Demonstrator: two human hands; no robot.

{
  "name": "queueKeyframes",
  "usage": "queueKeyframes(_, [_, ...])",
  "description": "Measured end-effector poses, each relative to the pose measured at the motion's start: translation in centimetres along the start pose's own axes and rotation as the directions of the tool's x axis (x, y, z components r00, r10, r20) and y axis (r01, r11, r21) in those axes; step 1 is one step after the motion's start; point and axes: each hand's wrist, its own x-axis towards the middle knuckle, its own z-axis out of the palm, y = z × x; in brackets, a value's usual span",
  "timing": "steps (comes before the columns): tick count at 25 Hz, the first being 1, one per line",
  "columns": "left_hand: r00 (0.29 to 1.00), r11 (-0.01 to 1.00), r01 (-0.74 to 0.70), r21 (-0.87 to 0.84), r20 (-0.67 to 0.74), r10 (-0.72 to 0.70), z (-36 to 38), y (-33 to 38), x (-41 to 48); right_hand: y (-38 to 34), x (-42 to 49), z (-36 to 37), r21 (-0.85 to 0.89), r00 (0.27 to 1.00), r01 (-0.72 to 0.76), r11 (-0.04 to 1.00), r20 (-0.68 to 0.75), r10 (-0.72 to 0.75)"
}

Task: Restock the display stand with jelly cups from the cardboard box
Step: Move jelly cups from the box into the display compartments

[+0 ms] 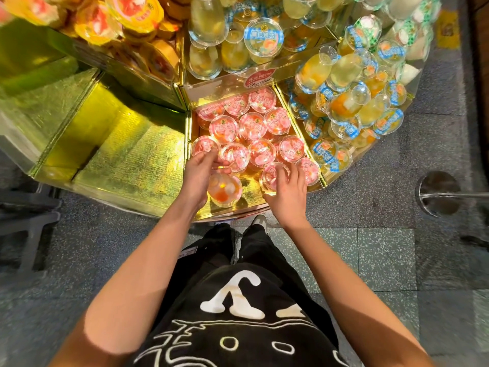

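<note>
Here, left hand [201, 178] curls round a tipped cup [225, 190] at 6 o'clock in the stand [251, 201]. Right hand [287, 193] grips an upright pink cup [272, 176] at its 3 o'clock; more cups [251, 125] fill the stand toward 12 o'clock.

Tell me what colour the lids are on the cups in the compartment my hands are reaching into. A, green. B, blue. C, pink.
C: the jelly cups packed in the compartment where the left hand and right hand are working show pink lids.
</note>
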Motion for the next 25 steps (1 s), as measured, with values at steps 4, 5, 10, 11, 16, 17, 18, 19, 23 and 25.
queueKeyframes(4, [0.989, 0.997, -0.054, -0.048, 0.133, 0.06, 1.1, 0.7, -0.5, -2.0, -2.7, -3.5, 0.724, 0.999, -0.048, 0.688, 0.047, 0.021])
queueKeyframes(5, [0.982, 0.996, -0.077, -0.055, 0.17, 0.085, 1.9, 0.9, -0.8, -2.7, -3.2, -4.2, 0.834, 0.984, -0.151, 0.53, 0.18, -0.002])
queueKeyframes(10, [0.921, 0.983, -0.181, -0.007, 0.35, 0.172, 4.6, 0.0, -1.6, -3.7, -3.7, -3.8, 0.926, 0.928, -0.372, -0.056, 0.37, -0.049])
queueKeyframes(11, [0.913, 0.982, -0.19, 0.013, 0.37, 0.172, 4.7, -0.3, -1.7, -3.6, -3.7, -3.8, 0.926, 0.932, -0.362, -0.107, 0.36, -0.04])
queueKeyframes(16, [0.934, 0.903, -0.189, 0.386, 0.356, 0.043, 3.4, -1.0, -1.6, -2.7, -4.0, -4.4, 0.965, 0.963, -0.26, -0.04, 0.262, 0.055])
queueKeyframes(17, [0.937, 0.865, -0.115, 0.489, 0.343, -0.07, 2.7, -1.2, -1.3, -2.6, -4.0, -4.7, 0.969, 0.97, -0.238, 0.068, 0.233, 0.073])
queueKeyframes(18, [0.926, 0.838, -0.029, 0.545, 0.331, -0.183, 2.1, -1.4, -1.3, -2.5, -4.0, -5.0, 0.958, 0.977, -0.21, 0.196, 0.197, 0.08])
queueKeyframes(19, [0.908, 0.838, 0.048, 0.543, 0.326, -0.263, 1.7, -1.8, -1.3, -2.5, -4.0, -5.2, 0.938, 0.985, -0.17, 0.301, 0.16, 0.058])
queueKeyframes(23, [0.89, 0.921, 0.176, 0.347, 0.343, -0.299, 0.9, -2.0, -1.5, -2.6, -3.8, -5.3, 0.803, 0.987, -0.041, 0.594, 0.124, -0.099])
queueKeyframes(25, [0.869, 0.923, 0.199, 0.329, 0.377, -0.321, 0.7, -2.0, -1.4, -2.7, -3.7, -5.0, 0.699, 0.979, 0.016, 0.715, 0.134, -0.153])
